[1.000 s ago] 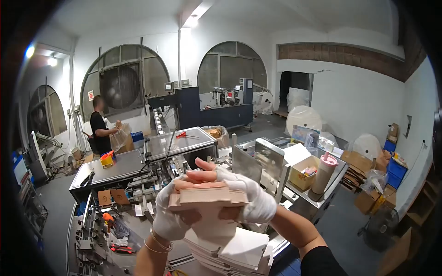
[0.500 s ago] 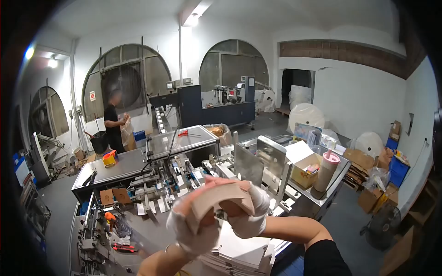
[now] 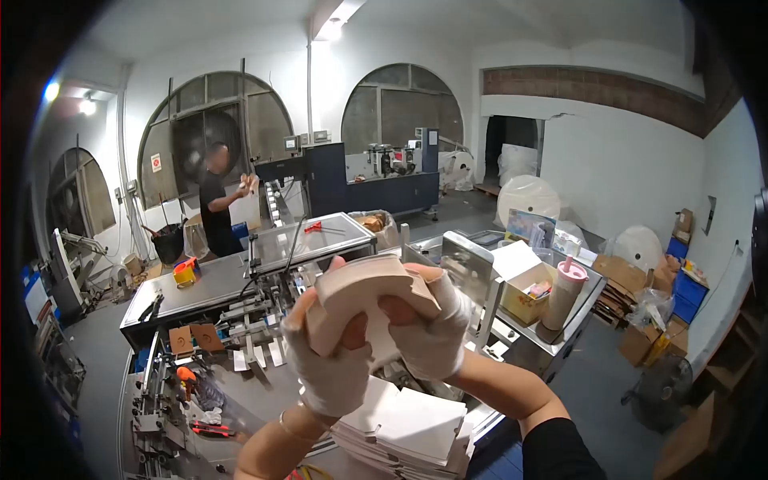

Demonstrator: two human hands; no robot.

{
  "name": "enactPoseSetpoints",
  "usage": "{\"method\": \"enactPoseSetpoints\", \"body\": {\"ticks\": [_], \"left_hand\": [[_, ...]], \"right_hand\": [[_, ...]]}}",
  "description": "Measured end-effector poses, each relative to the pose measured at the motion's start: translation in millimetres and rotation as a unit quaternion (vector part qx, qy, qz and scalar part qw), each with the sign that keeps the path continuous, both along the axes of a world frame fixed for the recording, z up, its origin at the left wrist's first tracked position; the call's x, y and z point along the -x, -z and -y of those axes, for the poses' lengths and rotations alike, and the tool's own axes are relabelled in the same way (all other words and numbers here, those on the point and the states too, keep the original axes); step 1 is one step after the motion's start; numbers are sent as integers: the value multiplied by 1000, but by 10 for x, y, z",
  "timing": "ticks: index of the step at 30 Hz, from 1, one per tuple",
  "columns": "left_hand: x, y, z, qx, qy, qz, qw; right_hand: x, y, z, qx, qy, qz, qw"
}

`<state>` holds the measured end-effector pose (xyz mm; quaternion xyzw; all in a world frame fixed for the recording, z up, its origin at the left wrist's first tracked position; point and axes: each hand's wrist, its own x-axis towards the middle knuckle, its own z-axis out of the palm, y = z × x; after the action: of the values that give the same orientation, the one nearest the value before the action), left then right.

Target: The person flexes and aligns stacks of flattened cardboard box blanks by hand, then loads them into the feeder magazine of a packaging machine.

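Observation:
A thick bundle of white card sheets (image 3: 364,286) is bent into an arch between my hands, above the machine table. My left hand (image 3: 330,364), in a white fingerless glove, grips its left end, thumb underneath. On the other end my right hand (image 3: 432,332), gloved the same way, is closed with its thumb tucked inside the curve. Below them, a pile of flat white sheets (image 3: 420,424) lies in uneven layers near the front edge. Whatever is printed on the sheets, if anything, cannot be made out.
Metal rails and clamps (image 3: 260,320) run behind and left of my hands. A red cutter (image 3: 212,430) lies at left. To the right stand an open carton (image 3: 528,300) and a pink-lidded tumbler (image 3: 564,296). A co-worker (image 3: 220,204) stands beyond the tables.
My hands have lifted the card bundle higher, uncovering more of the sheet pile below. At the back, the co-worker has shifted right, with hands raised beside the conveyor.

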<state>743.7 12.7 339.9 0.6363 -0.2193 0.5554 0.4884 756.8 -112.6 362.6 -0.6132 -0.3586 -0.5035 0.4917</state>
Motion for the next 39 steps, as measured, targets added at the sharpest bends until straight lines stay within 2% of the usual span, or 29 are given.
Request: {"method": "enactPoseSetpoints", "body": {"ticks": [1,2,3,4,5,6,8,9,10,11,12,14,15,16,17,18,20,22,24,25,26,28,29,33,36,37,39], "left_hand": [[-32,12,88,74,70,1,995],[-98,-5,138,146,141,6,979],[-209,-8,-1,15,-16,-1,1000],[-325,-141,-89,-89,-84,47,991],[-396,-206,-117,20,106,-49,993],[-456,-250,-140,127,290,-144,938],[-633,-340,-231,222,324,-208,896],[-680,-382,-333,255,421,-262,830],[-785,-374,-374,282,436,-261,813],[-925,-332,-388,309,450,-263,796],[-1017,-303,-367,335,463,-267,776],[-1101,-279,-217,352,449,-275,774],[-1171,-250,-79,356,445,-268,777],[-1256,-221,56,359,441,-261,780],[-1396,-191,134,355,495,-284,740],[-1420,-263,244,315,520,-290,739],[-1579,-353,348,299,545,-352,700],[-1913,-254,503,190,473,-404,760],[-2362,-50,701,149,489,-382,770],[-2661,23,780,155,484,-391,767],[-2851,53,848,210,497,-402,740],[-3064,-30,961,147,374,-433,807],[-3330,88,944,93,346,-415,836],[-3496,221,838,96,303,-418,851],[-3734,438,690,109,291,-451,837],[-3812,522,663,140,320,-449,823],[-3784,596,654,128,314,-449,827]], "right_hand": [[-14,-4,-10,3,14,9,1000],[-68,-69,-5,6,-39,-40,998],[-142,-159,18,8,-90,-91,992],[-221,-235,50,9,-139,-145,979],[-357,-322,98,50,-141,-228,962],[-590,-190,205,164,-10,-36,986],[-232,-271,487,298,70,-28,952],[-73,-286,642,426,76,-26,901],[85,-266,755,547,79,-26,833],[251,-207,786,605,127,-58,784],[337,-137,844,613,185,-29,768],[142,203,1001,493,342,127,790],[96,199,1116,467,352,123,802],[24,191,1244,419,320,116,842],[-8,137,1362,420,306,90,850],[-44,79,1484,421,291,66,857],[-188,108,1811,407,239,21,881],[-347,178,2051,355,212,-12,910],[-559,257,2213,364,220,0,905],[-651,264,2233,389,241,2,889],[-828,312,2280,405,256,27,877],[-1047,377,2307,406,260,27,876],[-1201,434,2324,389,265,58,881],[-1502,438,2202,391,251,73,882],[-1666,534,2108,420,286,58,859],[-1668,558,2116,429,308,64,847],[-1663,607,2103,449,347,77,820]]}}
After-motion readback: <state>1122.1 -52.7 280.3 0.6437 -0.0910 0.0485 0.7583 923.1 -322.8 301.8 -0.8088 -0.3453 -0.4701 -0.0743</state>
